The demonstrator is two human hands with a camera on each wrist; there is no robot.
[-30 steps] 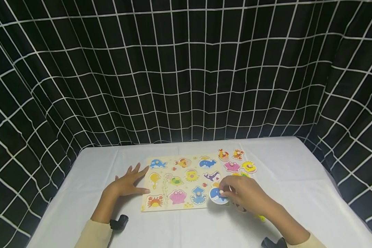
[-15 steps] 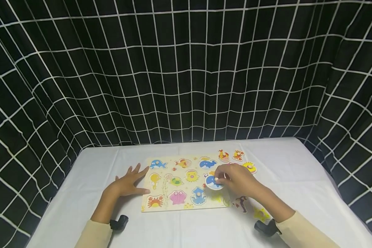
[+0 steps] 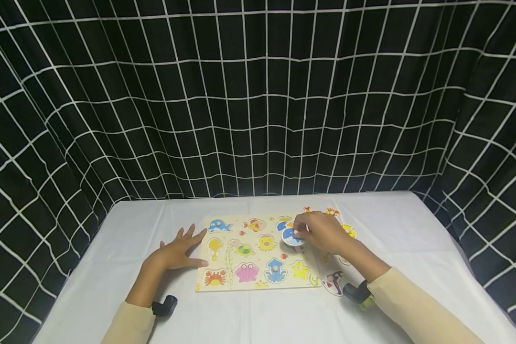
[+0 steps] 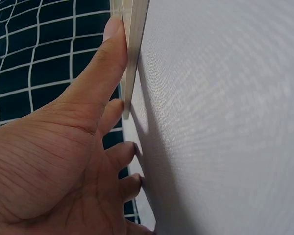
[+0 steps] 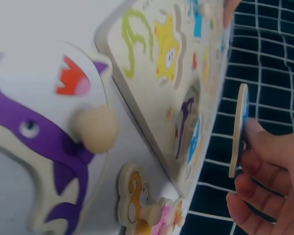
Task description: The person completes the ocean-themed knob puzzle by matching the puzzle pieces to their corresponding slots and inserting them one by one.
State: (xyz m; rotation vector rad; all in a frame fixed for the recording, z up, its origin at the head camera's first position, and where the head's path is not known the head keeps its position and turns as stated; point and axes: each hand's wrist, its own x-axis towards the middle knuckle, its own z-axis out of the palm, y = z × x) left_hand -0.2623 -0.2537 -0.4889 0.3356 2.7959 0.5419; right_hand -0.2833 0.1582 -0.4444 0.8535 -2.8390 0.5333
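My right hand (image 3: pixel 324 232) pinches the knob of a blue whale puzzle piece (image 3: pixel 290 238) over the upper right of a wooden puzzle board (image 3: pixel 260 259). This piece overlaps the printed blue whale in the head view. The right wrist view shows the held piece (image 5: pixel 238 132) edge-on, raised off the board. My left hand (image 3: pixel 178 251) lies at the board's left side with its fingers spread. Its thumb (image 4: pixel 112 44) touches the board's edge. A squid piece (image 3: pixel 275 271) and a dolphin piece (image 3: pixel 220 226), both with knobs, sit in their recesses.
Loose knobbed pieces lie right of the board on the white cloth: a purple sea-animal piece (image 5: pixel 63 156), a seahorse (image 5: pixel 132 196), a crab (image 3: pixel 333 211) and a yellow piece (image 3: pixel 349 230). A black grid-patterned curtain (image 3: pixel 258 119) surrounds the table.
My right hand has carried the whale piece from the board's lower right corner up and slightly left towards the printed whale. My left hand has stayed at the left edge.
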